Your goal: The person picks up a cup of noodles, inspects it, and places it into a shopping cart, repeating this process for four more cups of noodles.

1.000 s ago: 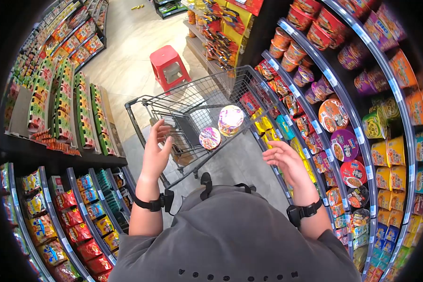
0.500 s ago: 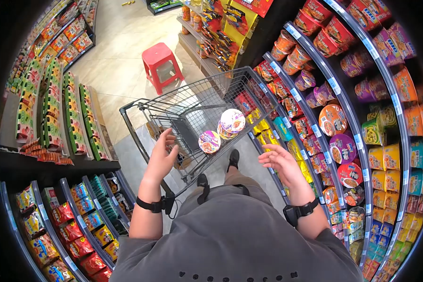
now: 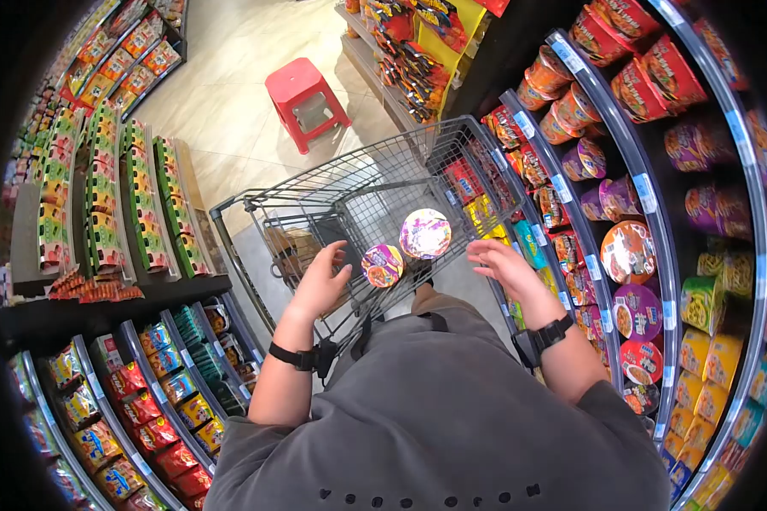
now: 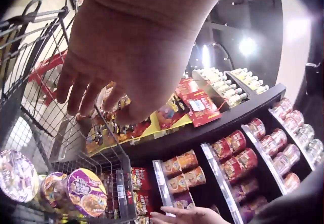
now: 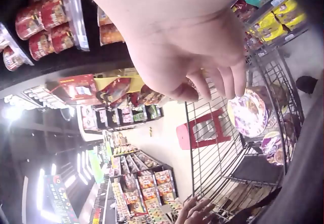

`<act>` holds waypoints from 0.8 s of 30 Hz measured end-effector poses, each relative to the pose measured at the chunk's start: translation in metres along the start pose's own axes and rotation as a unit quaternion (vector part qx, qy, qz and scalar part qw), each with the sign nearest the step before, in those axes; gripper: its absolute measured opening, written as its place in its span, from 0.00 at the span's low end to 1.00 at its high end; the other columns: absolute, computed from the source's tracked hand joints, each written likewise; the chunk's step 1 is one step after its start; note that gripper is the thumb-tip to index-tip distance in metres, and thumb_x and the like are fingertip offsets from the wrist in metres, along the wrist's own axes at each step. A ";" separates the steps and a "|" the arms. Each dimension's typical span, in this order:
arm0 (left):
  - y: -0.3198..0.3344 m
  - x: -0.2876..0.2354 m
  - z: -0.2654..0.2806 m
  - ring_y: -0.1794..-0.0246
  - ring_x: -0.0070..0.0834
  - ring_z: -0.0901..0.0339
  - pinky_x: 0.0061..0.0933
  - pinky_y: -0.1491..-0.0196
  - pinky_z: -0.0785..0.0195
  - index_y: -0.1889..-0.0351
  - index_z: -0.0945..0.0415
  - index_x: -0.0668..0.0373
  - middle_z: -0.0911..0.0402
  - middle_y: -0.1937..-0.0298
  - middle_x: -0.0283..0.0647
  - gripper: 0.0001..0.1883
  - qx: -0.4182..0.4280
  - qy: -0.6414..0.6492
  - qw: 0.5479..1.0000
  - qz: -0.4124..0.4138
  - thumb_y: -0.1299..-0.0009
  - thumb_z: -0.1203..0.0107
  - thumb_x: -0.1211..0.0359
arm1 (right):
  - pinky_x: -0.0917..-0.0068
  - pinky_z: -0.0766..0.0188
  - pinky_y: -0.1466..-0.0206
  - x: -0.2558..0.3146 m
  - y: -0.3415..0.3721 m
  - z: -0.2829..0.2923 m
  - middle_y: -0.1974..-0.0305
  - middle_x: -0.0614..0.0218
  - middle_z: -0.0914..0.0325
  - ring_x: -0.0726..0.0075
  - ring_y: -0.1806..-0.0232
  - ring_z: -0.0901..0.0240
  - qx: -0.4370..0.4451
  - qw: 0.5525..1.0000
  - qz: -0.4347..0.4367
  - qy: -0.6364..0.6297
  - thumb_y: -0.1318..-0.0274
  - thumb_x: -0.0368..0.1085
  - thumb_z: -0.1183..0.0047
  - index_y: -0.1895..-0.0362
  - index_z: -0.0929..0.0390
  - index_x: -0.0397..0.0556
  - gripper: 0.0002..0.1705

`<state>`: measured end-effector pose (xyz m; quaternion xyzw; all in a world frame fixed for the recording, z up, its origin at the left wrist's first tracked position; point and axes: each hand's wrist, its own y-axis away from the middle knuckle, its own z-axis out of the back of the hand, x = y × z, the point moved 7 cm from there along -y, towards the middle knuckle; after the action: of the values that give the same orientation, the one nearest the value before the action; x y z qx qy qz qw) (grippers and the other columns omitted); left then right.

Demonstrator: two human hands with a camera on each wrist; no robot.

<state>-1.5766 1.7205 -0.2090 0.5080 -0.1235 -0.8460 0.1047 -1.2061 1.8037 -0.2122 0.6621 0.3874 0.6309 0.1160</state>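
Note:
In the head view the left hand (image 3: 322, 281) hangs over the near left part of a wire shopping cart (image 3: 315, 183), fingers relaxed, holding nothing. The right hand (image 3: 504, 266) hovers by the cart's right side, fingers loosely extended and empty. Between the hands, a purple noodle cup (image 3: 382, 266) and a white-and-purple lidded tub (image 3: 425, 234) sit in the cart. The left wrist view shows the left hand (image 4: 126, 62) above the wire side, with cups (image 4: 87, 192) below. In the right wrist view the right hand (image 5: 197, 57) is near the bright-lidded tub (image 5: 249, 113).
Shelves of noodle cups and packets (image 3: 631, 311) curve along the right. Snack packets (image 3: 153, 409) fill shelves at lower left, below green-and-pink boxes (image 3: 102, 196). A red stool (image 3: 302, 94) stands on the floor beyond the cart, beside a display of hanging bags (image 3: 413, 60).
Both hands have moved inward in the head view, the left one to the right. The shelves on the right appear larger and shifted right. The lidded tub appears slightly lower. Both hands stay empty.

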 end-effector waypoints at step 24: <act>-0.136 0.042 -0.166 0.43 0.42 0.17 0.39 0.40 0.25 0.37 0.24 0.63 0.15 0.44 0.52 0.23 0.109 -0.002 0.976 0.191 0.26 0.40 0.62 | 0.61 0.24 0.45 -0.075 -0.204 0.027 0.52 0.55 0.14 0.58 0.49 0.18 0.224 0.877 -0.079 0.418 0.37 0.42 0.47 0.43 0.19 0.44 0.22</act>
<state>-1.4558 1.8193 -0.3618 0.4821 -0.3101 -0.7927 0.2075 -1.2485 1.9004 -0.4040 0.3118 0.5821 0.7339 -0.1589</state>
